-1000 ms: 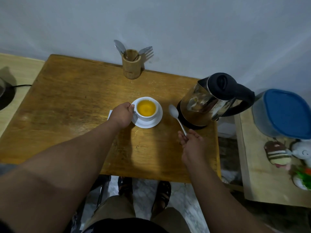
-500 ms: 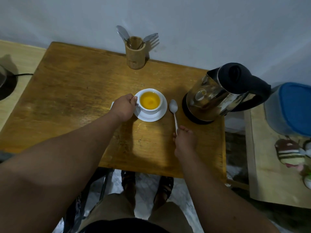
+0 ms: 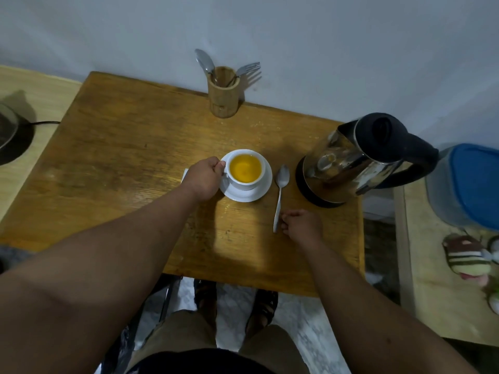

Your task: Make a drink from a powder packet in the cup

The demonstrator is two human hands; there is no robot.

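Note:
A white cup [image 3: 244, 184] of orange-yellow drink stands on a white saucer [image 3: 253, 195] near the middle of the wooden table [image 3: 121, 163]. My left hand [image 3: 204, 179] grips the cup's handle on its left side. A white packet corner [image 3: 185, 174] shows from under that hand. A metal spoon [image 3: 280, 184] lies flat on the table just right of the saucer, bowl end away from me. My right hand [image 3: 302, 225] rests by the near end of the spoon's handle, fingers curled, with the handle lying beside the fingertips rather than inside them.
A steel electric kettle [image 3: 351, 163] with a black lid stands right of the spoon. A bamboo holder [image 3: 223, 95] with a spoon and fork is at the table's back edge by the wall. A blue-lidded container [image 3: 469, 184] sits on a side surface to the right.
The spoon went from raised at my right fingertips to lying flat beside the saucer. My right hand curled and sits at its handle end. The left hand stayed on the cup handle.

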